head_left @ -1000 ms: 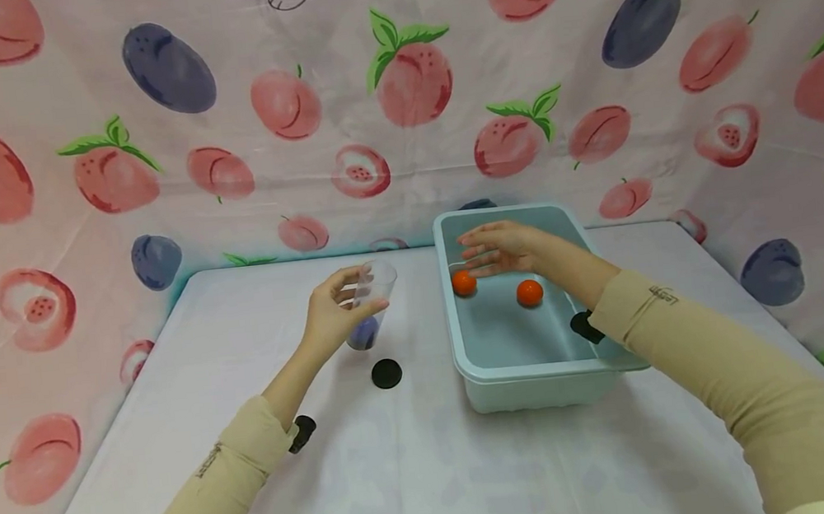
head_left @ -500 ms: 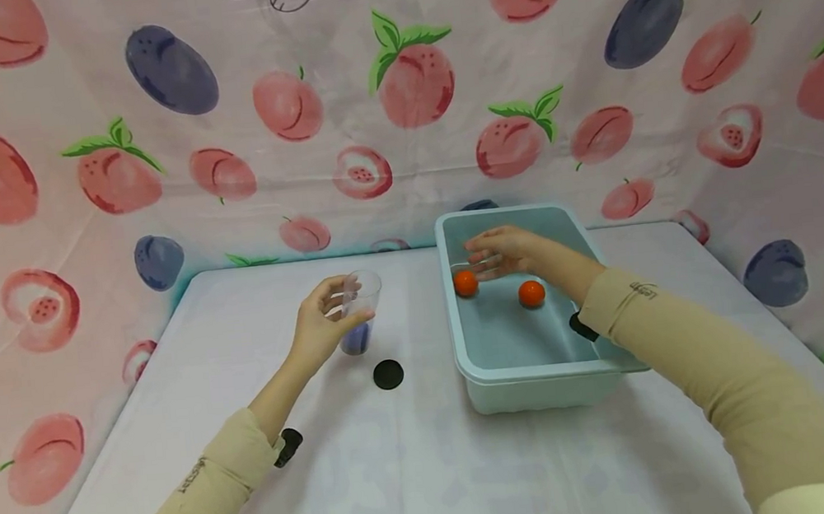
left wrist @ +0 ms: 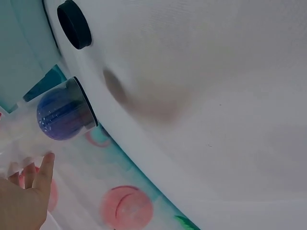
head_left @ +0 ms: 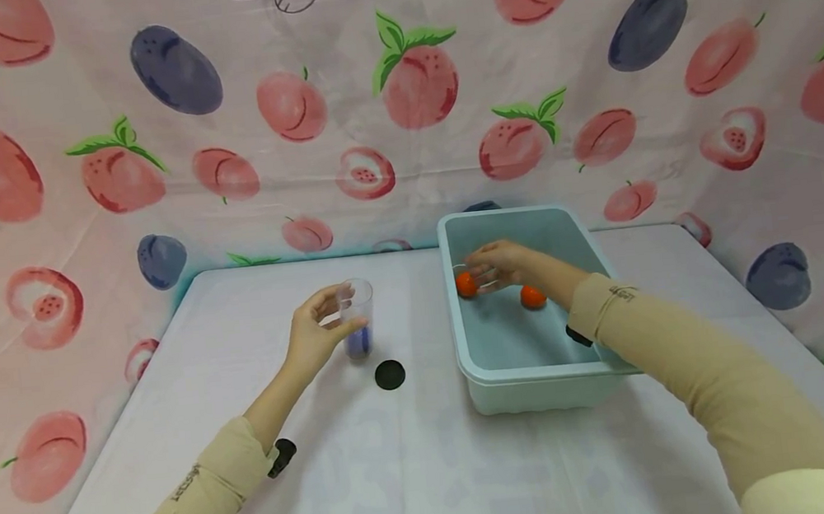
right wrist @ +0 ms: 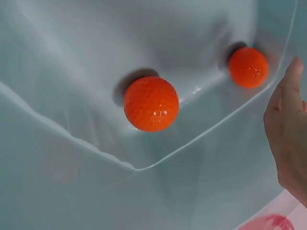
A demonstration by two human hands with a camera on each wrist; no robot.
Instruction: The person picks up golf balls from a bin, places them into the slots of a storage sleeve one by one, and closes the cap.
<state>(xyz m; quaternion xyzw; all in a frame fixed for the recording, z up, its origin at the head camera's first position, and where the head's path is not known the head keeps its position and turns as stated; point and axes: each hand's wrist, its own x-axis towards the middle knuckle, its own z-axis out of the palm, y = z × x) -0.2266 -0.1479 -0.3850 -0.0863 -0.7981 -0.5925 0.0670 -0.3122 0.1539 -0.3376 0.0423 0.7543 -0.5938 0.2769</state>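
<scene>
My left hand (head_left: 312,333) grips a clear plastic cup (head_left: 356,299) just above the table, left of the bin. At the bottom of the cup lies a dimpled blue ball (left wrist: 60,114). Over on the right, a pale blue-green bin (head_left: 467,343) holds two orange dimpled balls, like golf balls. My right hand (head_left: 505,264) reaches into it with fingers extended, holding nothing. Its fingertips overlap the left orange ball (head_left: 466,285) in the head view. The other orange ball (head_left: 533,297) sits below my right wrist.
A round black lid (head_left: 389,375) lies on the white table between the cup and the bin. Behind the table hangs a fruit-print cloth (head_left: 418,165). The bin's raised rim surrounds my right hand.
My left hand has drawn the cup left and lower, and the cup is more upright. My right hand has sunk deeper into the bin, toward the left orange ball.
</scene>
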